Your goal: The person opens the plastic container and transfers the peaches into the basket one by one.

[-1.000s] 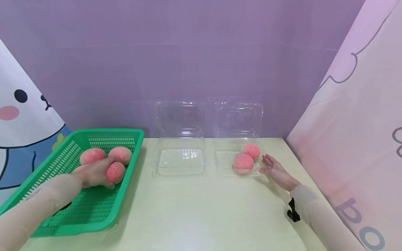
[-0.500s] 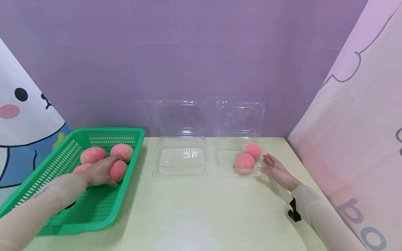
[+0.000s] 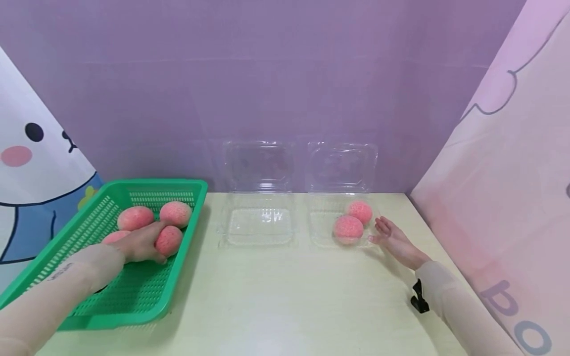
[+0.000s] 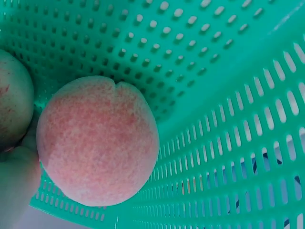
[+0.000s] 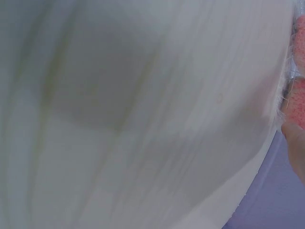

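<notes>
In the head view my left hand reaches into a green basket, thumb and fingers around a pink peach. Several more peaches lie about it, one at the back right and one at the back left. The left wrist view has a large peach in the middle, with part of my hand at the left edge. My right hand has its fingers extended at the right side of a clear clamshell box. Inside that box sit two peaches, a front one and a rear one.
A second clear clamshell box stands between the basket and the other box, its lid raised. Both lids lean near the purple backdrop. A pale table lies underneath, with printed cloth walls at left and right.
The whole scene shifts slightly in the head view. My left hand stays around the same peach in the basket, and my right hand keeps its place by the box.
</notes>
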The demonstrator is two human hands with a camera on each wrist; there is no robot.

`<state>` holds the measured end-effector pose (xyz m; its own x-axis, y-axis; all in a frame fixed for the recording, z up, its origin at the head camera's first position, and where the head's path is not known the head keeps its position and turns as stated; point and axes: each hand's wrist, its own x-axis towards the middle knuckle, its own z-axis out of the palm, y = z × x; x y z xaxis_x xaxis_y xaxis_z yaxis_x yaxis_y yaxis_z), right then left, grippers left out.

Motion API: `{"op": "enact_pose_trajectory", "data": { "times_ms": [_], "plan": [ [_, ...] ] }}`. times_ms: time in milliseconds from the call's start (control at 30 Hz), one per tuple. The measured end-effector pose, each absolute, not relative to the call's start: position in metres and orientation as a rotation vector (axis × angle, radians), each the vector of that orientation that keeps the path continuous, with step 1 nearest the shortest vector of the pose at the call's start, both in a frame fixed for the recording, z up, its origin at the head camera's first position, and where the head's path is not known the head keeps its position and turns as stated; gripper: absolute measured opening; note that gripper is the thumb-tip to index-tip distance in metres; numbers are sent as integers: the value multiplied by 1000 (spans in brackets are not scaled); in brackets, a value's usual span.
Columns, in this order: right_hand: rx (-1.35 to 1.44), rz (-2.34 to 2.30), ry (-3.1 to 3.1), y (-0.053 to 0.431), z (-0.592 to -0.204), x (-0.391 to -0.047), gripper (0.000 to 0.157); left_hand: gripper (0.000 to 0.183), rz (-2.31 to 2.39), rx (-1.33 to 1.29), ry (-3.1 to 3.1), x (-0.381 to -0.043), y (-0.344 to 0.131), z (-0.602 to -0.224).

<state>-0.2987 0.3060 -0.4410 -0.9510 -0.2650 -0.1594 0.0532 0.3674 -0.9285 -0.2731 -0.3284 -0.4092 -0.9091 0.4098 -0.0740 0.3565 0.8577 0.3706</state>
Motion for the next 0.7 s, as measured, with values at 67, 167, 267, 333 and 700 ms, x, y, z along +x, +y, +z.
{"op": "enact_pose_trajectory", "data": {
  "times_ms": [67,167,267,333,700],
  "plan": [
    [-188,-1612,2348,306,-440,-298,94,78,529,615,2879,-274,-329,-409],
    [-196,-1598,2353,307,-439,-297,94,80,541,615,2873,-274,-330,-409],
    [-193,-1596,2349,306,-440,-298,94,82,537,604,2868,-274,-331,-410],
    [-185,-1601,2344,306,-440,-298,94,84,535,597,2864,-274,-331,-410],
    [-172,-1622,2323,304,-439,-297,93,95,741,405,2742,-272,-330,-407]
  ]
}}
